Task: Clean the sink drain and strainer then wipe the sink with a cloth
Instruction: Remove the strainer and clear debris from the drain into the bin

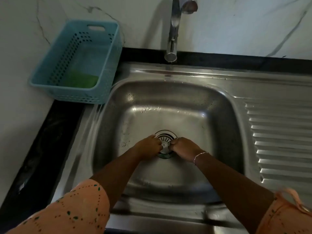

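1. Sink [168, 115]: silver-grey steel, ribbed at its right.
2. Basket [67, 96] left of the sink: light blue, perforated; green pad [81, 81] inside.
3. Sleeves [70, 211] at the sink's front: orange, green-dotted.
4. Wall [236, 22] behind the sink: white, grey-veined.

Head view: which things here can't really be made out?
Near side of strainer: hidden under left hand and right hand, head view.
Blurred green pad in basket: sponge or cloth unclear.
Top of tap: cut off by upper edge.

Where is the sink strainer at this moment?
In the head view the strainer is at the drain in the middle of the sink floor, gripped between the left hand and the right hand.
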`<action>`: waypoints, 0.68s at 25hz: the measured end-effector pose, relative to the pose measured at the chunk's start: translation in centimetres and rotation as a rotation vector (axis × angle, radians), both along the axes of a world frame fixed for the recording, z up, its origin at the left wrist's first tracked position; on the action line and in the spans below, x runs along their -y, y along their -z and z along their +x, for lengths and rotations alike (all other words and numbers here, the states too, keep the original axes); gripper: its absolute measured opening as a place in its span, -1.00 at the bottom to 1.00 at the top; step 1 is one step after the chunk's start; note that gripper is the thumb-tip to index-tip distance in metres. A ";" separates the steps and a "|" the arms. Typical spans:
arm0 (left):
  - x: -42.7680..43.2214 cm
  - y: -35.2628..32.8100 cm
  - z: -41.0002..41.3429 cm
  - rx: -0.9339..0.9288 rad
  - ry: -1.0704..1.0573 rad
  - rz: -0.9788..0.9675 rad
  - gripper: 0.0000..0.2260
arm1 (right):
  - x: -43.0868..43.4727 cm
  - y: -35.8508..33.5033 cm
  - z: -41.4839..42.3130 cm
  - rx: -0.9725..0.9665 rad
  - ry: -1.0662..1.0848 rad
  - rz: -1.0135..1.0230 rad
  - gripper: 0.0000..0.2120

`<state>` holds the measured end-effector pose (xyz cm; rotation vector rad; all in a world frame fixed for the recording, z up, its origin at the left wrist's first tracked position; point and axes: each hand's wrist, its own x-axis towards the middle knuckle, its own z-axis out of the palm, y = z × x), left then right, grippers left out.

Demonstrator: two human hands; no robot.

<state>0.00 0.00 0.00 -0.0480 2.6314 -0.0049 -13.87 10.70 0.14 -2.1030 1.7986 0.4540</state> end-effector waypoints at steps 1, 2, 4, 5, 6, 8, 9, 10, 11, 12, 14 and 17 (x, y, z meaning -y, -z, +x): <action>-0.1 0.2 -0.3 0.015 -0.007 -0.002 -0.71 | 0.2 0.4 0.1 -0.023 -0.013 0.015 -0.69; 0.0 0.2 -0.5 0.014 -0.009 0.004 -0.71 | 0.3 0.6 0.1 -0.021 -0.012 0.032 -0.70; -0.3 0.6 -0.7 0.010 0.004 0.022 -0.71 | 0.3 1.4 0.3 -0.054 -0.068 0.035 -0.69; -0.3 0.6 -0.8 0.032 -0.007 0.035 -0.71 | 0.3 1.7 0.4 -0.069 -0.084 0.039 -0.69; -0.3 0.9 -0.8 0.043 -0.025 0.050 -0.70 | 0.4 2.0 0.4 -0.079 -0.093 0.037 -0.68; -0.4 1.3 -0.8 0.062 -0.058 0.063 -0.68 | 0.4 2.6 0.4 -0.111 -0.116 0.038 -0.67; -0.5 1.5 -0.8 0.073 -0.059 0.060 -0.68 | 0.4 2.8 0.5 -0.104 -0.109 0.031 -0.67; -0.6 1.7 -0.8 0.082 -0.058 0.055 -0.67 | 0.3 2.9 0.7 -0.088 -0.099 0.022 -0.68; -0.6 1.8 -0.8 0.093 -0.065 0.059 -0.66 | 0.3 2.7 0.9 -0.063 -0.097 -0.003 -0.71; -0.7 1.8 -0.9 0.094 -0.072 0.070 -0.66 | 0.3 2.3 0.9 -0.047 -0.115 -0.033 -0.77; -0.7 1.9 -0.9 0.083 -0.093 0.103 -0.66 | 0.4 1.8 1.1 -0.082 -0.173 -0.079 -0.74; -0.6 1.7 -0.9 0.049 -0.136 0.124 -0.71 | 0.1 2.3 1.2 -0.059 -0.165 -0.202 -0.74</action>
